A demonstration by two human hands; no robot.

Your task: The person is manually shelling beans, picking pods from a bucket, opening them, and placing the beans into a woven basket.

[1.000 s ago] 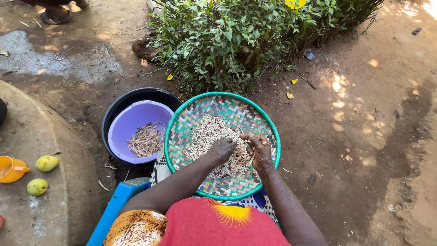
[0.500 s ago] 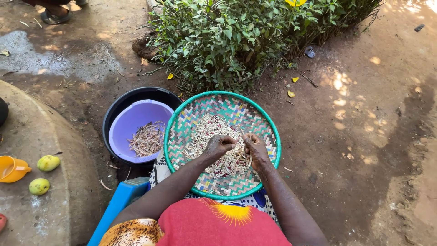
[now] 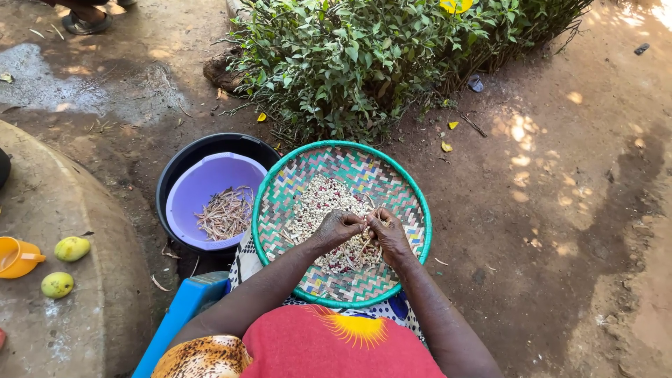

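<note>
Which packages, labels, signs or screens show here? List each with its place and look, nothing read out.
None: no package, label, sign or screen shows. 
Left hand and right hand: meet over pale beans, pinching a thin pod between them.
Woven tray: round, green rim, on the lap.
Purple basin: inside a black tub, left of the tray, holding dry pods.

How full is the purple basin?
Mostly empty: the purple basin holds only a small heap of pale pods on its right side, the rest of its bottom bare.
</note>
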